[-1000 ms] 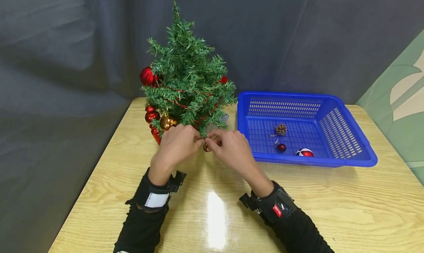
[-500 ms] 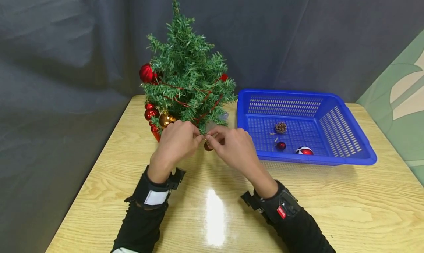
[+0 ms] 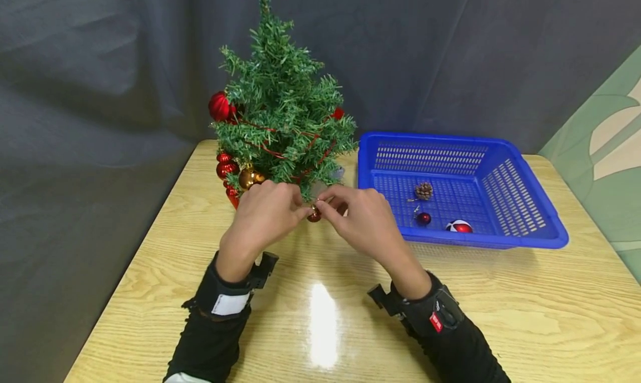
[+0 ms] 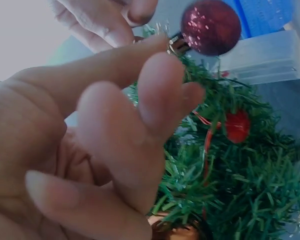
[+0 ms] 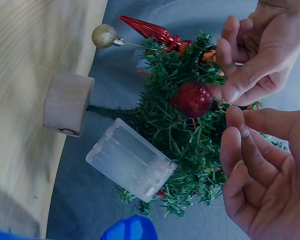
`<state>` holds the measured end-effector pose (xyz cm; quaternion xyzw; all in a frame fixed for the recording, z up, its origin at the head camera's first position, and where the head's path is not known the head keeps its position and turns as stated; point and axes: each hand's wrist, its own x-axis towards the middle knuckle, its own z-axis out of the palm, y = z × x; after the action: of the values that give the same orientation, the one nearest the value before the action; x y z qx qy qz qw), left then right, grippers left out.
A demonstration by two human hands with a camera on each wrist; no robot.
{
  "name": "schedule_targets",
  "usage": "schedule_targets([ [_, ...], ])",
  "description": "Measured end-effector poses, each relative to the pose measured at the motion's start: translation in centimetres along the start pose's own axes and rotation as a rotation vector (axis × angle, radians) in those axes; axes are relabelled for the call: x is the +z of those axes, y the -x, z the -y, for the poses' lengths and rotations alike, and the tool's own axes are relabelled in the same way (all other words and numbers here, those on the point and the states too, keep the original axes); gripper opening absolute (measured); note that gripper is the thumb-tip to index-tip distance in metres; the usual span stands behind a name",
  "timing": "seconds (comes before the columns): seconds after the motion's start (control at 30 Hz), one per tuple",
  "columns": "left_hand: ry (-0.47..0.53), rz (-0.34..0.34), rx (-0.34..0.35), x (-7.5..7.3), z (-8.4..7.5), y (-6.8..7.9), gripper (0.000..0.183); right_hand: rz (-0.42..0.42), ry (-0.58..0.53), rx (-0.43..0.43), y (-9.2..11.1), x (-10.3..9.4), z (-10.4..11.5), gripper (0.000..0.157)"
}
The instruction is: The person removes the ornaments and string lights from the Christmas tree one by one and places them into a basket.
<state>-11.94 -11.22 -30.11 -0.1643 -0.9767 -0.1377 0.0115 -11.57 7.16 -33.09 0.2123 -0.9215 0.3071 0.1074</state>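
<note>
A small dark red glittery bauble point(image 3: 314, 214) hangs between both hands, just in front of the lower branches of a small artificial Christmas tree point(image 3: 285, 102). My left hand point(image 3: 265, 211) pinches at its metal cap, thumb tip against it. From the other side, my right hand point(image 3: 364, 219) pinches the thin loop above the cap between thumb and forefinger. The right wrist view shows the bauble point(image 5: 192, 99) in front of green branches, with the fingertips of both hands meeting at its cap. The loop itself is mostly hidden by fingers.
A blue plastic basket point(image 3: 466, 240) on the right holds a pine cone point(image 3: 423, 191), a dark red ball point(image 3: 423, 219) and a red-and-white ball point(image 3: 459, 226). On the tree hang a gold bauble point(image 3: 250, 178) and a ribbed red one point(image 3: 220, 106). A clear box point(image 5: 132, 160) sits by the branches.
The bauble, partly hidden by the fingers before, now shows more fully between the hands. My right wrist has shifted slightly right. The whole tree stands a little higher in the head view.
</note>
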Motion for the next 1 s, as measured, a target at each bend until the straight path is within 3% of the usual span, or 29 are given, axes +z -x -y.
schedule_targets([
  [0.2,0.018,-0.099,0.058,-0.3,-0.3,0.3,0.019,0.007,-0.014,-0.009,0.1,-0.5,0.0,0.014],
  [0.53,0.017,-0.137,0.114,-0.4,-0.4,0.4,0.009,0.003,-0.01,-0.024,0.3,-1.1,0.1,0.016],
  [1.0,0.161,-0.167,0.153,-0.5,-0.8,0.3,0.033,-0.003,-0.061,-0.018,0.6,-2.4,-0.1,0.015],
])
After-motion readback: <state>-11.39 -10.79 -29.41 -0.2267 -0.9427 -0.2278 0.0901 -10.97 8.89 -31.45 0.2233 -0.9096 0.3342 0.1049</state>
